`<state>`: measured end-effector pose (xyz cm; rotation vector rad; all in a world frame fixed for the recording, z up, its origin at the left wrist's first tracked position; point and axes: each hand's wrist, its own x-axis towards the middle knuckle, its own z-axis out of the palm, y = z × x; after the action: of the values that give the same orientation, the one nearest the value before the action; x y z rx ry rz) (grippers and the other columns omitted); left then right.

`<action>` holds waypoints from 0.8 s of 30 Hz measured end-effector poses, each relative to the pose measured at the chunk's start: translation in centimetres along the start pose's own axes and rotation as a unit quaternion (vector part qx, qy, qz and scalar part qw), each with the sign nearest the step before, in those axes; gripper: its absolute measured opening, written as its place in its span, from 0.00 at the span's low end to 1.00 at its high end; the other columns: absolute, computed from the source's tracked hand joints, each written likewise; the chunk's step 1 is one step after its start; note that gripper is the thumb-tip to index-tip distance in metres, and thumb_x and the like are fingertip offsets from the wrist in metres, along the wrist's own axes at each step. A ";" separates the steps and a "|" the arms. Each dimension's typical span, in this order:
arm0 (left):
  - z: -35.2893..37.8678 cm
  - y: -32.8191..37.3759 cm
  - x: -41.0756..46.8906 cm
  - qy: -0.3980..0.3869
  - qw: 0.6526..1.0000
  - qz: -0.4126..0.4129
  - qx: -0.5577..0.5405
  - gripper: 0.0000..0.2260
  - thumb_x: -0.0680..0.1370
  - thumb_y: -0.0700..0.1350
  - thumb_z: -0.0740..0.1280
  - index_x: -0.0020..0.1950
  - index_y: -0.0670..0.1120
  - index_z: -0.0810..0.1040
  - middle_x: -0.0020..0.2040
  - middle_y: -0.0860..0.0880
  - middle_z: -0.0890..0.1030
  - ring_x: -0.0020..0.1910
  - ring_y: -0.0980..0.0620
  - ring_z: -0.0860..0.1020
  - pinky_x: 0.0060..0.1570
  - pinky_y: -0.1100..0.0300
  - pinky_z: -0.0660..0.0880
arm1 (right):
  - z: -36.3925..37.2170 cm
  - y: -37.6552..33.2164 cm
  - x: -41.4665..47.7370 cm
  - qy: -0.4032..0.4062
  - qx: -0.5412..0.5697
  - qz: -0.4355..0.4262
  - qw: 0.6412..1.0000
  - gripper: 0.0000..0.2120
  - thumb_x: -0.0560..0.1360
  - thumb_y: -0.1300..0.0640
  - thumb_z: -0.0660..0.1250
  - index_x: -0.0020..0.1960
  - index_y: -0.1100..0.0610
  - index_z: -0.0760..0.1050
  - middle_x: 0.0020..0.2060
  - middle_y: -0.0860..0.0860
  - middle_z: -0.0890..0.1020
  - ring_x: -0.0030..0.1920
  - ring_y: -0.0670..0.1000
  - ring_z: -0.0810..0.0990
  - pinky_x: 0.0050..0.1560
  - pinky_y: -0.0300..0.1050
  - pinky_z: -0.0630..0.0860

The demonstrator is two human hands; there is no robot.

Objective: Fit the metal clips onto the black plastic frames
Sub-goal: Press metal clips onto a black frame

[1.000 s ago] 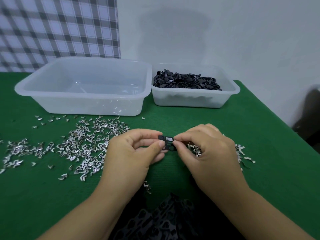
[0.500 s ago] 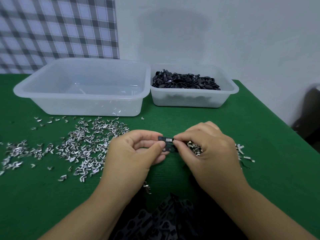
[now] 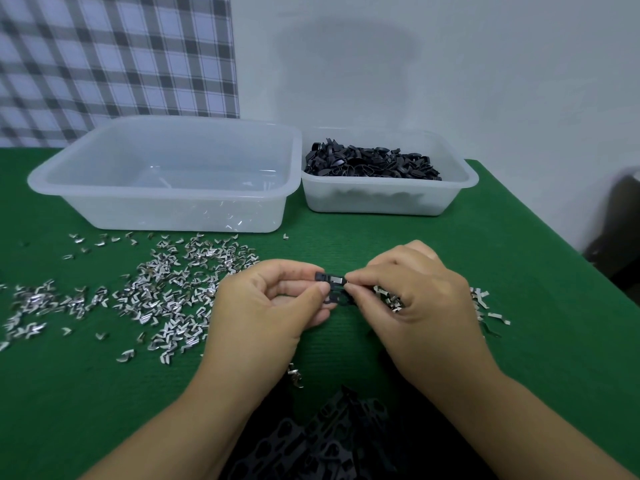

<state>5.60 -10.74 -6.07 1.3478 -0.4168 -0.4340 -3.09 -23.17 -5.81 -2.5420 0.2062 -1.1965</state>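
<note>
Above the green table, between both hands, is a small black plastic frame (image 3: 333, 295). My left hand (image 3: 273, 306) pinches its left end with thumb and forefinger. My right hand (image 3: 412, 296) pinches a shiny metal clip (image 3: 336, 280) sitting on the frame's top edge, and several loose clips (image 3: 388, 296) are cupped under its curled fingers. A wide scatter of metal clips (image 3: 166, 289) lies on the cloth to the left. More black frames (image 3: 311, 441) are piled at the near edge between my forearms.
A large translucent tub (image 3: 166, 174) stands at the back left. Beside it a smaller tub (image 3: 388, 199) is heaped with black frames (image 3: 370, 164). A few clips (image 3: 485, 306) lie right of my right hand. The table's right edge runs diagonally near a dark object (image 3: 620, 237).
Both hands hold nearly the same pose on the frame. My right fingertips have shifted slightly on the clip at the frame's top edge.
</note>
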 end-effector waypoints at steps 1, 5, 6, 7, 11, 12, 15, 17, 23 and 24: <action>0.0 0.0 0.0 -0.003 1.000 0.000 0.000 0.08 0.70 0.31 0.71 0.39 0.44 0.83 0.33 0.42 0.84 0.33 0.49 0.84 0.32 0.65 0.79 | 0.0 0.0 0.0 0.000 0.001 -0.001 1.000 0.01 0.69 0.61 0.72 0.39 0.56 0.82 0.33 0.48 0.79 0.38 0.50 0.74 0.40 0.37 0.69; 0.1 0.0 0.0 -0.018 1.000 -0.004 -0.007 0.08 0.70 0.31 0.71 0.38 0.43 0.83 0.33 0.42 0.84 0.33 0.51 0.84 0.32 0.66 0.78 | 0.1 0.0 0.0 -0.005 0.009 0.000 1.000 0.01 0.68 0.60 0.73 0.39 0.56 0.82 0.33 0.48 0.79 0.39 0.50 0.74 0.40 0.36 0.69; 0.1 0.1 0.0 -0.022 1.000 -0.005 -0.007 0.08 0.70 0.31 0.71 0.38 0.44 0.83 0.33 0.43 0.84 0.33 0.51 0.84 0.32 0.66 0.78 | 0.1 0.0 0.0 -0.007 0.014 0.004 1.000 0.01 0.68 0.61 0.73 0.39 0.57 0.82 0.34 0.48 0.79 0.39 0.50 0.74 0.40 0.37 0.69; 0.0 0.1 0.0 -0.025 1.000 -0.005 -0.006 0.09 0.70 0.31 0.71 0.38 0.45 0.84 0.33 0.44 0.84 0.33 0.51 0.84 0.32 0.66 0.78 | 0.0 0.0 0.0 -0.010 0.021 0.011 1.000 0.02 0.68 0.61 0.74 0.39 0.57 0.82 0.34 0.48 0.79 0.39 0.50 0.75 0.41 0.39 0.70; 0.0 0.2 -0.1 -0.041 0.999 -0.010 -0.008 0.10 0.71 0.31 0.70 0.38 0.46 0.84 0.33 0.45 0.84 0.33 0.52 0.84 0.33 0.66 0.78 | -0.1 0.1 0.2 -0.034 0.081 0.049 0.995 0.04 0.67 0.62 0.75 0.39 0.55 0.81 0.35 0.46 0.79 0.40 0.49 0.75 0.41 0.41 0.71; 0.0 0.2 -0.1 -0.044 0.999 -0.011 -0.008 0.10 0.71 0.31 0.70 0.38 0.46 0.84 0.33 0.45 0.84 0.33 0.52 0.84 0.33 0.66 0.79 | -0.1 0.0 0.2 -0.042 0.096 0.055 0.993 0.05 0.67 0.62 0.75 0.39 0.55 0.81 0.35 0.46 0.79 0.40 0.49 0.75 0.41 0.41 0.71; 0.0 0.2 -0.1 -0.052 0.998 -0.016 -0.006 0.11 0.71 0.30 0.69 0.38 0.45 0.83 0.32 0.45 0.83 0.33 0.51 0.84 0.34 0.65 0.80 | -0.2 0.0 0.2 -0.064 0.129 0.068 0.987 0.04 0.67 0.62 0.74 0.39 0.54 0.81 0.36 0.45 0.78 0.41 0.48 0.76 0.42 0.40 0.71; 0.0 0.2 -0.1 -0.053 0.998 -0.015 -0.004 0.10 0.71 0.30 0.69 0.38 0.45 0.83 0.32 0.46 0.83 0.33 0.51 0.84 0.34 0.65 0.80 | -0.2 0.0 0.2 -0.070 0.135 0.075 0.985 0.04 0.68 0.61 0.74 0.40 0.54 0.81 0.36 0.45 0.78 0.41 0.47 0.76 0.42 0.39 0.71; 0.2 0.2 -0.1 -0.034 0.999 -0.014 -0.015 0.09 0.71 0.31 0.70 0.37 0.43 0.83 0.32 0.44 0.83 0.33 0.51 0.84 0.32 0.65 0.79 | -0.3 -0.2 0.1 -0.022 0.114 0.048 0.992 0.04 0.67 0.63 0.73 0.39 0.56 0.81 0.35 0.48 0.78 0.40 0.50 0.77 0.39 0.43 0.73; 0.2 0.2 -0.1 -0.032 0.999 -0.013 -0.017 0.08 0.71 0.31 0.70 0.36 0.43 0.82 0.32 0.43 0.83 0.32 0.51 0.84 0.32 0.65 0.79 | -0.3 -0.2 0.0 -0.017 0.106 0.041 0.993 0.03 0.68 0.64 0.73 0.39 0.57 0.81 0.35 0.48 0.78 0.40 0.50 0.76 0.39 0.43 0.73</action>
<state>5.45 -10.81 -5.83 1.3105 -0.4439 -0.5046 -3.29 -23.05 -5.54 -2.3460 0.1645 -1.0822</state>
